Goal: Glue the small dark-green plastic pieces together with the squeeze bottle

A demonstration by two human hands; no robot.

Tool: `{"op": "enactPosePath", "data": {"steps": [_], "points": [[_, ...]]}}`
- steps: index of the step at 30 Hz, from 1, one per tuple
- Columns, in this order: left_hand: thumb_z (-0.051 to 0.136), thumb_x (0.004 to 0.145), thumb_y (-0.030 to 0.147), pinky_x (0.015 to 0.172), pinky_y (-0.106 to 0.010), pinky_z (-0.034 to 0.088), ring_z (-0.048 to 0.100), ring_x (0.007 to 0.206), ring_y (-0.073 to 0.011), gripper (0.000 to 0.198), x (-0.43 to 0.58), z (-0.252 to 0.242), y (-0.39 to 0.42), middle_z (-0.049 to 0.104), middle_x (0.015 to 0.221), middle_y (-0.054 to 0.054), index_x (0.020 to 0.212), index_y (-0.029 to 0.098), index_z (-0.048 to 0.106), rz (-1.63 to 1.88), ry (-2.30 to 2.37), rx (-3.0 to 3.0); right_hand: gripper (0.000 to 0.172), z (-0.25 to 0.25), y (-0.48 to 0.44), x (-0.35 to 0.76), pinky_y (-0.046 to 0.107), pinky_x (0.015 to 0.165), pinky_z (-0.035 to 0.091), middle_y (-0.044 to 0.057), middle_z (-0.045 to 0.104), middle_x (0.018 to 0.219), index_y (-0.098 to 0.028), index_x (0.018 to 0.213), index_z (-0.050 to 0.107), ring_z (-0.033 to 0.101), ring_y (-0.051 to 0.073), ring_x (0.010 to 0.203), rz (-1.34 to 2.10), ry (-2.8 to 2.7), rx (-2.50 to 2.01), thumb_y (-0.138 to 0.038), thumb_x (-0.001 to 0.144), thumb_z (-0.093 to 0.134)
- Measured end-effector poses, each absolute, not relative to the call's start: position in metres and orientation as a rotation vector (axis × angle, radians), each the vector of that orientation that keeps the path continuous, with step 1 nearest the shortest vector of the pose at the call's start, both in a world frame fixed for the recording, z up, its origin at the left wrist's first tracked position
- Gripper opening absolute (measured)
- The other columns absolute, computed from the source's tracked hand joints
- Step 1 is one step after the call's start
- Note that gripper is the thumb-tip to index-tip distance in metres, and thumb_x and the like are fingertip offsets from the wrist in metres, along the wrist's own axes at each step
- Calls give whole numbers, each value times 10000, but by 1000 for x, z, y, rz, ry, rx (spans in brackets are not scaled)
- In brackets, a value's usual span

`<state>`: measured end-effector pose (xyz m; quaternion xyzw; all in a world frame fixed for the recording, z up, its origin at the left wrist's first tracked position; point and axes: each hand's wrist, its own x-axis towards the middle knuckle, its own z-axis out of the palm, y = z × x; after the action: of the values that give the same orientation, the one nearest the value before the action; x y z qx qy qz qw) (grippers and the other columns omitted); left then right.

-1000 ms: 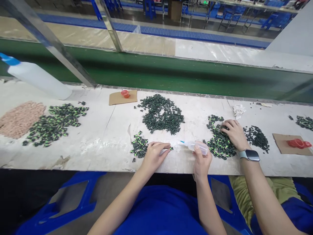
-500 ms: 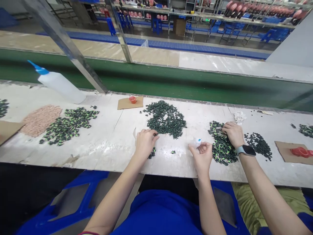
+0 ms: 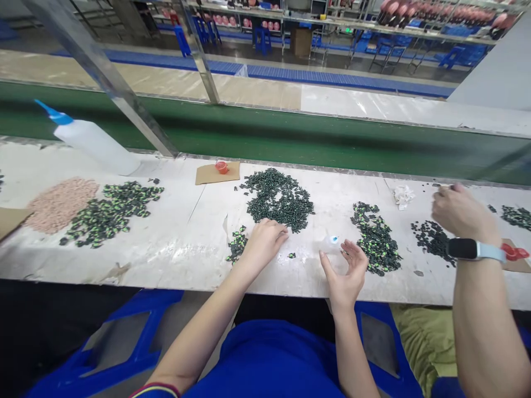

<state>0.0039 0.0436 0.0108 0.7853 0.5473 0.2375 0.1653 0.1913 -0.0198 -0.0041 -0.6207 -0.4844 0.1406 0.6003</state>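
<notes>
My left hand (image 3: 265,240) rests palm down on the white bench (image 3: 182,243), fingers curled together at the near edge of a big pile of dark green pieces (image 3: 277,199); what they pinch is hidden. A small heap of green-and-black pieces (image 3: 237,243) lies just left of it, and one loose piece (image 3: 292,255) lies to its right. My right hand (image 3: 346,271) is open, palm up, fingers spread. A small clear dropper bottle with a blue tip (image 3: 329,241) lies on the bench just beyond its thumb, apart from the fingers.
A co-worker's hand (image 3: 460,213) with a smartwatch hovers at the right, between more piles (image 3: 375,237) (image 3: 431,237). Far left: pink pile (image 3: 60,204), green-and-black pile (image 3: 110,213), white squeeze bottle (image 3: 95,145). Cardboard with a red cap (image 3: 222,166), tissue (image 3: 403,194), green conveyor (image 3: 290,132) behind.
My right hand let go of the dropper bottle and opened. My left hand moved from the loose piece up to the dark pile's edge. The co-worker's hand lifted off the pile and swung right.
</notes>
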Motion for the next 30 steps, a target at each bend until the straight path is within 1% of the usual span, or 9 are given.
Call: {"op": "enactPosePath", "data": {"steps": [1,3,9,12,14,18,22,25,30], "points": [[602,825,180,775,-400,467,570,866,-269,112,10,9,48,701,868,-78,868,188,705,706,1580,2234,527,-2,-24,189,428,862,489,122,583,1135,-219,1143,487,601,251,1026,292,-1120,-1426,-332,702,753],[628,802,162,793,-408,468,549,903,-284,113,21,4,56,686,888,-93,880,182,708,741,1621,2241,465,-1,-30,186,422,824,504,114,590,1101,-202,1129,493,615,237,972,251,-1121,-1407,-306,737,722],[639,772,109,713,-372,474,540,837,-258,112,23,0,64,677,796,-64,758,204,695,642,1512,2269,239,-5,-42,178,333,654,533,68,637,918,-194,991,556,635,190,801,308,-1192,-1376,-246,787,668],[623,781,109,705,-363,467,541,808,-244,152,15,1,57,675,725,-42,681,214,670,624,1436,2263,122,-6,-44,173,314,610,528,42,649,821,-193,896,586,614,157,673,407,-1249,-1405,-262,811,640],[615,787,108,729,-364,465,539,818,-239,166,11,1,52,670,720,-39,665,212,659,648,1407,2259,85,-5,-43,170,307,599,528,34,652,789,-196,859,597,608,150,639,475,-1305,-1403,-266,822,627],[625,788,112,790,-372,462,534,886,-237,100,6,0,46,672,841,-46,760,201,661,697,1392,2233,64,-4,-40,167,295,608,538,39,660,801,-199,854,612,635,160,695,573,-1379,-1385,-260,848,590],[606,803,102,806,-383,466,535,900,-241,126,4,-1,47,666,886,-58,847,196,676,675,1410,2240,88,-4,-36,168,294,625,547,50,669,830,-200,874,627,645,165,725,633,-1379,-1429,-263,858,567],[578,826,116,794,-381,470,535,905,-241,139,5,-3,48,653,876,-65,811,199,688,671,1388,2269,108,-6,-35,171,293,612,545,51,672,829,-202,870,640,646,169,721,662,-1378,-1456,-283,849,572],[582,816,96,811,-376,469,533,898,-232,138,6,1,42,657,870,-52,768,193,666,718,1381,2227,144,-7,-34,170,296,613,541,53,685,833,-202,897,663,649,174,721,731,-1364,-1472,-312,839,590]]}}
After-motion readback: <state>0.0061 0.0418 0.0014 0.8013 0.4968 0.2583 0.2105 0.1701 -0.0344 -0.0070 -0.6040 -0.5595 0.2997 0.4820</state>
